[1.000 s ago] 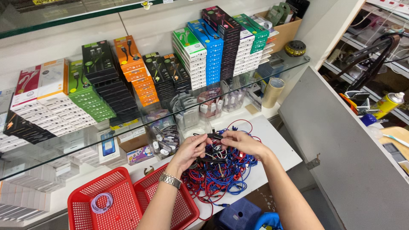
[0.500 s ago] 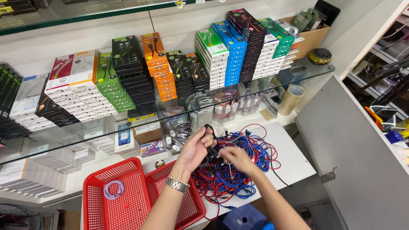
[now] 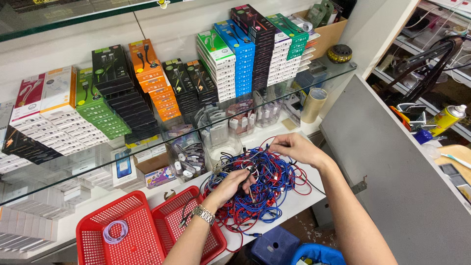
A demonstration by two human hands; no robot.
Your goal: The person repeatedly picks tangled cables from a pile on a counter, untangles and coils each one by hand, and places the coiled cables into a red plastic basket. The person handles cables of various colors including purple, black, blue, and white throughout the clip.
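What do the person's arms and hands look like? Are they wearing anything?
Both arms are bare, with no sleeves in view and no gloves. The left hand has a silver metal wristwatch with a link band on its wrist. The right hand wears nothing that shows: no watch and no bracelet. Any rings are too small to tell.

The cable pile [image 3: 265, 189] tangles red and blue on the white worktop [image 3: 299, 201]. At eight o'clock from it, two red mesh baskets [image 3: 122, 235] sit, the outer one holding a lilac cable coil [image 3: 116, 231]. At eleven o'clock, the stacked boxes [image 3: 147, 83] show orange, green, black and blue.
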